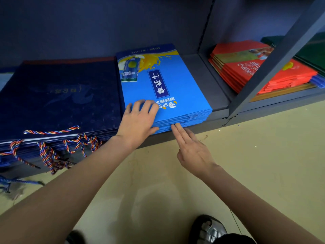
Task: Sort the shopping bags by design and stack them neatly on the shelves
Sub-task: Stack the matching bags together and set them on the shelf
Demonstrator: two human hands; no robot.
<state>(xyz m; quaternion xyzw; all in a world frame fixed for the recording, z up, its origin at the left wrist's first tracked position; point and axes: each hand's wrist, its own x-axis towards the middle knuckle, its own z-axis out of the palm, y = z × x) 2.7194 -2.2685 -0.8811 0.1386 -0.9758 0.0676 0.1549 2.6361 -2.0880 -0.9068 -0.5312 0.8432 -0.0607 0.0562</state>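
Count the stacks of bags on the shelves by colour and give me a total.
Navy stack: 1
Bright blue stack: 1
Red stack: 1
Dark green stack: 1, mostly hidden by the shelf post
Total: 4

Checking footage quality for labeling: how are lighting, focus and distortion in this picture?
Head view: dim under the shelf, so the navy bags lose detail; the bright blue bags print stays readable; left hand slightly soft; wide-angle bends the shelf post.

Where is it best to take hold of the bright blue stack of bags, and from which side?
Probably at the near front edge of the bright blue stack, from the open shelf front. That edge slightly overhangs, its right side is free, and the navy stack crowds its left.
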